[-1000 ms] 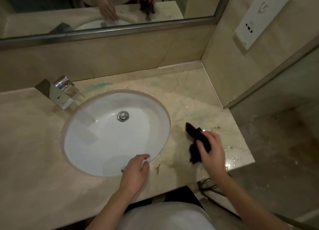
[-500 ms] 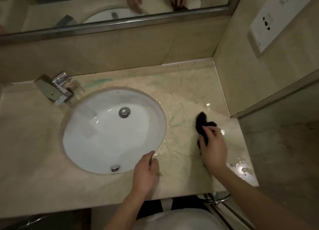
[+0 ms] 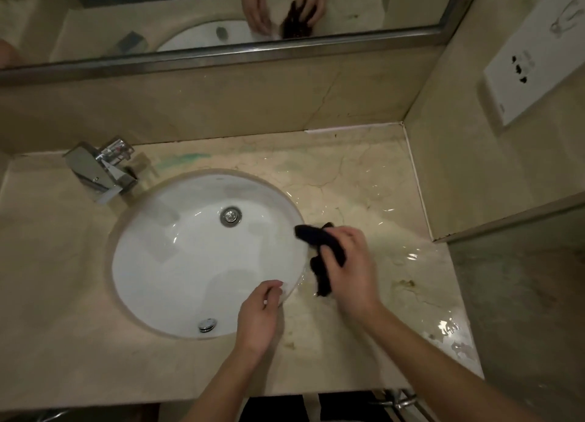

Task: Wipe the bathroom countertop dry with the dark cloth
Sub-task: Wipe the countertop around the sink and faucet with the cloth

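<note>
A beige marble countertop (image 3: 364,181) surrounds a white oval sink (image 3: 190,257). My right hand (image 3: 351,269) grips a dark cloth (image 3: 319,263) and holds it against the counter at the sink's right rim, one end reaching over the basin edge. My left hand (image 3: 258,317) rests on the counter at the sink's front right rim, fingers loosely bent over the edge, holding nothing. Water glistens on the counter to the right and at the front right corner (image 3: 449,330).
A chrome faucet (image 3: 98,168) stands at the sink's back left. A mirror (image 3: 221,13) runs along the back wall. A white socket plate (image 3: 535,60) is on the right wall, which juts in beside the counter. A green stain (image 3: 186,160) lies behind the sink.
My right hand has swept the cloth leftward from the counter's right side to the sink's rim. My left hand stays at the sink's front right edge. The view has shifted slightly.
</note>
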Demonstrator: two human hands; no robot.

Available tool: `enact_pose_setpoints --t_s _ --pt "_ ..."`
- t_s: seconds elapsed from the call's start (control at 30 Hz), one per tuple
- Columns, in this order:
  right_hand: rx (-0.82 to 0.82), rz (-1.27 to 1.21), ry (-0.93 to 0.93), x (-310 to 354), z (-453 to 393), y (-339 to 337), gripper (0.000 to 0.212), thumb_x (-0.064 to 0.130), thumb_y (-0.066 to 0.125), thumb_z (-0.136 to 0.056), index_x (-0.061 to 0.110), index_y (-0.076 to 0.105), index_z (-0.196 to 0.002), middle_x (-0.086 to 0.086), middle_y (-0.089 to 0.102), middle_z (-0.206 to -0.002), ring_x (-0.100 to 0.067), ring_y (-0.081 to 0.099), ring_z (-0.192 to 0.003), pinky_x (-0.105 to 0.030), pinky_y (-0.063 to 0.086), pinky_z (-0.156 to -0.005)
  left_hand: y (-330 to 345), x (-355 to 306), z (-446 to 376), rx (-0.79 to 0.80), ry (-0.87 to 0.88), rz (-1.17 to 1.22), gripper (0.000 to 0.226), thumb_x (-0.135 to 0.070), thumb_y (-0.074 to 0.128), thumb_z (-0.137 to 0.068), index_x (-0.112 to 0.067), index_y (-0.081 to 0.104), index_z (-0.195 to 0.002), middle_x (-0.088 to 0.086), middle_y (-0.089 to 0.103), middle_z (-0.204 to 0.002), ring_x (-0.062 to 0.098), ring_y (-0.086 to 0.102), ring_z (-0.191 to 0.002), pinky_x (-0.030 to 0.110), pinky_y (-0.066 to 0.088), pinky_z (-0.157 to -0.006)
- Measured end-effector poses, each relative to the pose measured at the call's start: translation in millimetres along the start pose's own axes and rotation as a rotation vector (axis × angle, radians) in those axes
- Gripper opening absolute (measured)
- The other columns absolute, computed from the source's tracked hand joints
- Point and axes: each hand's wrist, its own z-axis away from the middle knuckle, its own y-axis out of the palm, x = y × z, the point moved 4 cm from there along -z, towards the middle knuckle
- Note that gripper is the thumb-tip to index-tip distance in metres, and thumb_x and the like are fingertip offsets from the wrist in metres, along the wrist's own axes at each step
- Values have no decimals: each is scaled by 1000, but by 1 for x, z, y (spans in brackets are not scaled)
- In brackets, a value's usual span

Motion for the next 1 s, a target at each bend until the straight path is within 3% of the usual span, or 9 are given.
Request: enact_pose_setpoints --t_s 0.2,0.27,0.33,0.43,0.53,0.67,0.8,0.9,1.0 --pt "-160 241 11 -27 -102 -83 31 16 57 -99 14 61 -130 -1 49 -135 -10 52 -109 -10 38 -88 39 -31 -19 -35 3 71 27 -31 46 -100 -28 72 -98 -14 72 -96 4 64 -96 28 48 -88" --pt "-152 377 40 -44 -134 -89 33 16 54 -100 13 57 -132 -6 47 -138 -23 51 -119 -25 42 -96 50 -41 -26 -80 -24 103 30 -32 42 -99 -27 70 -88 -12 70 -90 9 63 -90 32 49 -84" --pt "-109 508 72 -64 -153 -80 35 14 53 -100 12 56 -134 -10 47 -140 -33 48 -123 -40 46 -95 58 -43 -30 -182 -112 175 34 -32 37 -96 -23 64 -77 -9 67 -79 15 61 -81 37 49 -78" --pt "-128 569 111 -80 -150 -58 37 10 50 -100 9 56 -137 -15 48 -140 -36 44 -120 -43 42 -94 63 -41 -27 -349 -135 110 35 -37 27 -88 -22 55 -72 -9 62 -71 11 58 -69 35 48 -67" --pt "-107 539 17 -63 -120 -21 38 6 55 -96 8 59 -134 -16 51 -136 -36 47 -115 -45 46 -94 67 -43 -27 -430 -18 -68 34 -29 26 -98 -24 50 -75 -7 56 -69 11 51 -64 32 39 -61" --pt "76 456 -119 -26 -68 42 41 4 66 -87 10 64 -128 -12 56 -130 -32 51 -106 -41 55 -77 70 -44 -31 -382 -87 -146 31 -22 31 -101 -25 51 -77 -10 55 -73 11 48 -67 30 34 -66" --pt "210 266 -149 11 -58 74 32 14 56 -98 25 62 -128 2 50 -132 -14 50 -110 -28 53 -87 68 -44 -30 -348 -116 -188 27 -31 35 -98 -25 38 -71 -6 50 -68 11 50 -62 29 37 -57" --pt "163 98 -101 24 -78 51 36 11 54 -99 44 65 -108 12 52 -121 7 54 -102 -4 40 -86 68 -48 -27 -427 -66 -151 35 -40 21 -96 -26 41 -72 -5 52 -68 16 52 -63 34 42 -59" --pt "-2 106 -60 9 -118 2 28 11 59 -97 23 66 -121 5 55 -122 -1 54 -103 -14 40 -94 69 -47 -27 -475 -41 -117 34 -30 28 -100 -29 49 -73 -10 54 -67 12 52 -62 31 37 -59"
